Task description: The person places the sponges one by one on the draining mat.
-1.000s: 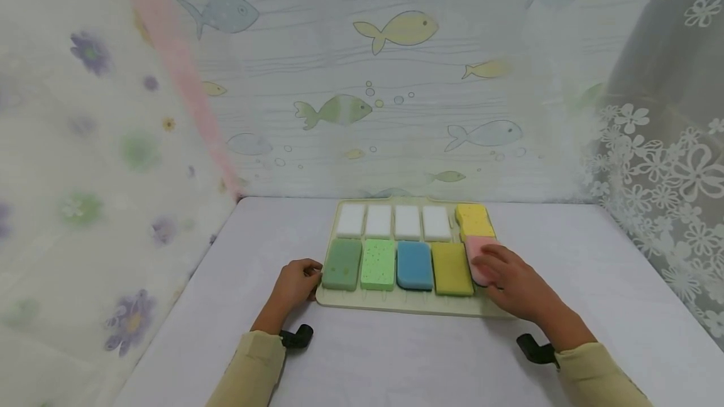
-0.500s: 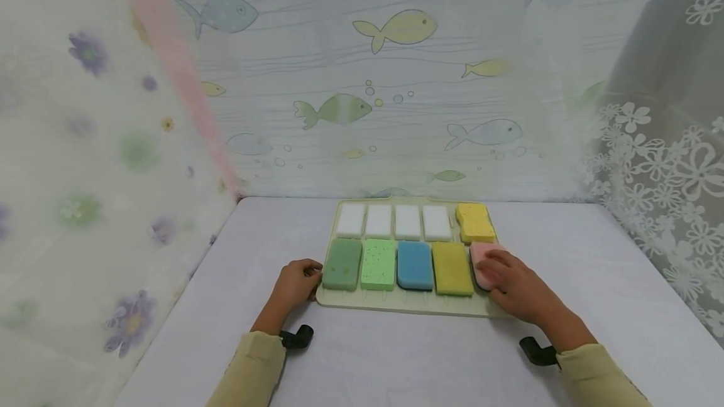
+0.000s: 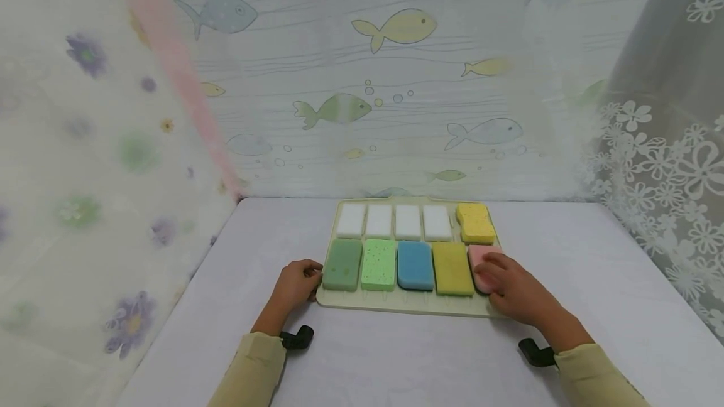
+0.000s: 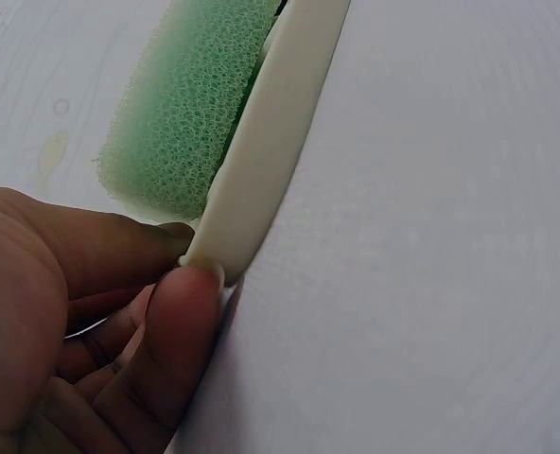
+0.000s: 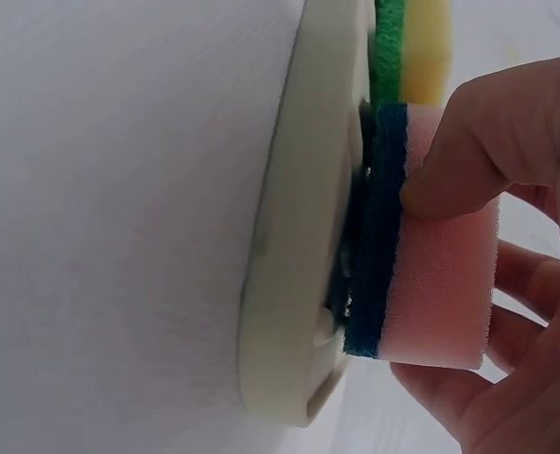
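Observation:
A cream tray (image 3: 398, 306) with two rows of sponges lies on the white table. My right hand (image 3: 521, 294) grips a pink sponge (image 5: 441, 293) at the right end of the front row. In the right wrist view the sponge's dark blue scouring layer faces the tray, close over its raised ribs, with my thumb on one side and fingers on the other. My left hand (image 3: 294, 284) pinches the tray's front left corner between thumb and fingers, beside a dull green sponge (image 4: 185, 113). My palm hides part of the pink sponge in the head view.
Along the front row sit a speckled light green sponge (image 3: 378, 264), a blue sponge (image 3: 415, 265) and an olive-yellow sponge (image 3: 452, 269). Several white sponges (image 3: 408, 222) and a yellow sponge (image 3: 476, 223) fill the back row. A fish-patterned curtain (image 3: 339, 143) hangs behind the table.
My right hand has brought the pink sponge toward me, from overlapping the back yellow sponge into line with the front row, then slightly left. The left hand stays at the tray's corner.

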Demonstrator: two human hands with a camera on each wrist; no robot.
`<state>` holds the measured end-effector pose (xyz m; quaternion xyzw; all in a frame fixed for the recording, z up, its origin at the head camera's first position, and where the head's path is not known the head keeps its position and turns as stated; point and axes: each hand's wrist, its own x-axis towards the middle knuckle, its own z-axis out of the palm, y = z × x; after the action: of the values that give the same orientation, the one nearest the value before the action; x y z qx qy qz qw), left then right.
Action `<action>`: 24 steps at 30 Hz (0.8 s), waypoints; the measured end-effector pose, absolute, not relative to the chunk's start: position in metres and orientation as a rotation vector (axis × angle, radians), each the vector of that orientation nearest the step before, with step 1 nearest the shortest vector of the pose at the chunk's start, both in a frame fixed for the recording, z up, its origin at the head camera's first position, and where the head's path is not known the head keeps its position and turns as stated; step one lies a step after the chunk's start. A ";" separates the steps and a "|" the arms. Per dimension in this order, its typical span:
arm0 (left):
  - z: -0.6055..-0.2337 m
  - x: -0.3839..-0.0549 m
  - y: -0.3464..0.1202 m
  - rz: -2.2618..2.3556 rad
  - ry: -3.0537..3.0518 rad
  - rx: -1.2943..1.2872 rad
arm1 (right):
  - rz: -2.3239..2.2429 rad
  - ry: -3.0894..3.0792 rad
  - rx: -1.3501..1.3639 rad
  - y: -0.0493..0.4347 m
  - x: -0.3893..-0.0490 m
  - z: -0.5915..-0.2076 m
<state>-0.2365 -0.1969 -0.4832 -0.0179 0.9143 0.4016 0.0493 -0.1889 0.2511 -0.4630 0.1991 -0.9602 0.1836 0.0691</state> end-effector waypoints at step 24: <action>-0.474 -0.243 -0.195 1.055 2.842 -0.030 | 0.501 -2.824 0.752 0.252 -0.188 -0.445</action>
<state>-0.2426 -0.1951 -0.4742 -0.0100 0.9360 0.3474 0.0551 -0.1883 0.2525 -0.4453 0.2526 -0.9487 0.1684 0.0884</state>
